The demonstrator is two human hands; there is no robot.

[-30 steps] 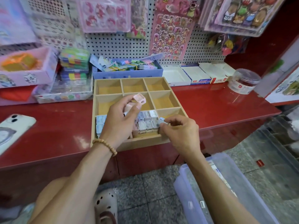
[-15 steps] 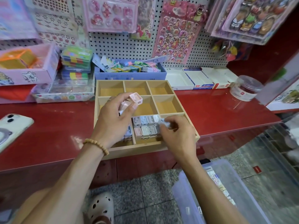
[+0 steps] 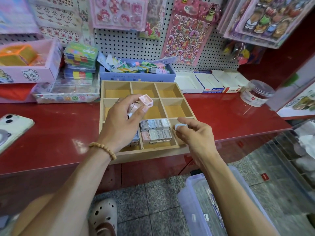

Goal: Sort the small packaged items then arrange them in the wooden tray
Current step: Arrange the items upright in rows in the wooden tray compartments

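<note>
Compared with half a second ago, the right hand [image 3: 196, 133] sits further right, off the packed middle cell and over the near right cell of the wooden tray [image 3: 148, 153]; it pinches one pale blue packaged item [image 3: 181, 125] between thumb and forefinger. Left hand [image 3: 122, 123] is much as before, raised over the tray's left side, fingers curled round several items, a pink packaged item [image 3: 146, 100] uppermost at the fingertips; a beaded bracelet [image 3: 102, 149] circles that wrist. Tray: pale wood, thin dividers, three by three square cells, resting at the near edge of the glossy red counter [image 3: 56, 138] and overhanging it slightly. Near middle cell holds two rows of small boxy items [image 3: 156, 131], grey, blue and one pink, packed edge to edge; near left cell holds more, mostly hidden by the left hand. Far row and the middle right cell show bare wood floor. A phone [image 3: 12, 128] lies at the counter's left edge, a clear round jar [image 3: 257, 92] toward the right. A translucent plastic bin [image 3: 196, 206] stands on the speckled floor below the right forearm.
</note>
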